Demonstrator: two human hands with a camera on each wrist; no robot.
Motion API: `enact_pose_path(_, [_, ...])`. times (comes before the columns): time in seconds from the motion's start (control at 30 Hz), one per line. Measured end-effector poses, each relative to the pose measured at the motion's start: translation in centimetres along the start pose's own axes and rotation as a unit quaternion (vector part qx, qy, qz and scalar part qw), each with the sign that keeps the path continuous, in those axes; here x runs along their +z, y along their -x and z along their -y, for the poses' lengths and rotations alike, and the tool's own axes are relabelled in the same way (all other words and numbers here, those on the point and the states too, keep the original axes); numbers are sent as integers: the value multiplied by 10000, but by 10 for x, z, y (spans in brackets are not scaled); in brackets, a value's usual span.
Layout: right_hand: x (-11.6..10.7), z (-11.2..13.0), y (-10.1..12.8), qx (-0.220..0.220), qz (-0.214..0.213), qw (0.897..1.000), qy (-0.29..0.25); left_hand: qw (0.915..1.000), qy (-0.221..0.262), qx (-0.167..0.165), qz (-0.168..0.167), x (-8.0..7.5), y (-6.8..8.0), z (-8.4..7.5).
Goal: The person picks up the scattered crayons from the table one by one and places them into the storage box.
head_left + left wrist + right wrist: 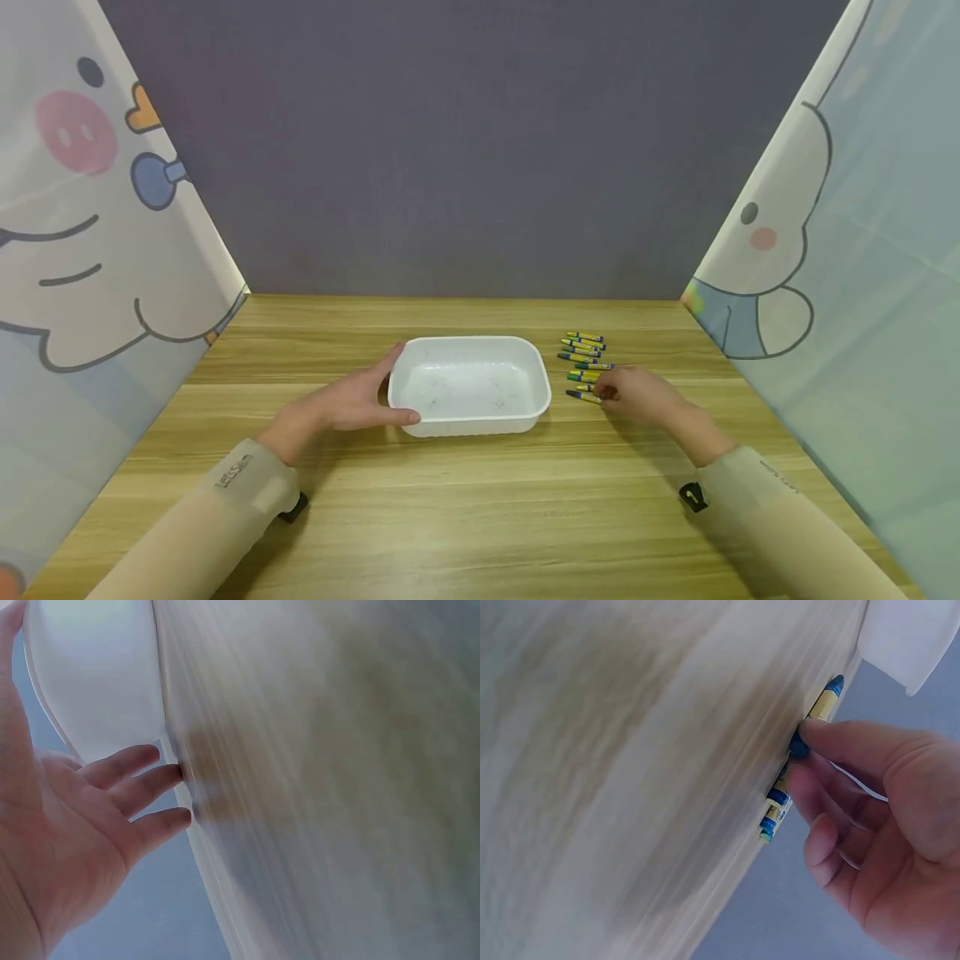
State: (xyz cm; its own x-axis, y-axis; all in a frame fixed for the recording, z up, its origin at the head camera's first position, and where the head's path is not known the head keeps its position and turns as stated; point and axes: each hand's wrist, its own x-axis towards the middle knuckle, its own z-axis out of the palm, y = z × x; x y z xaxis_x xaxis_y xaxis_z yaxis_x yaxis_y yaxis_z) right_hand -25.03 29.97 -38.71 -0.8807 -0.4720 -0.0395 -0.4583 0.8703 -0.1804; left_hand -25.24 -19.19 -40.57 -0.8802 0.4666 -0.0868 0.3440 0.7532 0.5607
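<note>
A white plastic tray (468,427) stands on the wooden table in the head view. My left hand (360,398) rests against its left end, the thumb along the near rim and the fingers fairly straight at the far left corner. In the left wrist view, fingertips (169,774) lie low beside the tray (97,675). To the tray's right, my right hand (643,395) pinches the end of the nearest crayon, a dark-blue-tipped one (582,396) that lies on the table. That same crayon (825,703) shows under the thumb in the right wrist view.
Several more crayons (581,346) with yellow wrappers lie in a loose column beyond the right hand. A dark grey panel (465,150) rises behind the table (480,508). Patterned cloth hangs at the left (112,258) and right (885,250).
</note>
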Motion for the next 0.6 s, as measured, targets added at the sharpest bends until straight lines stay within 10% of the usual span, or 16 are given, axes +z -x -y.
enact_pose_path(0.6, [-32, 23, -16, 294, -1193, 9909, -559, 10000, -22, -70, 28, 0, -4, -3])
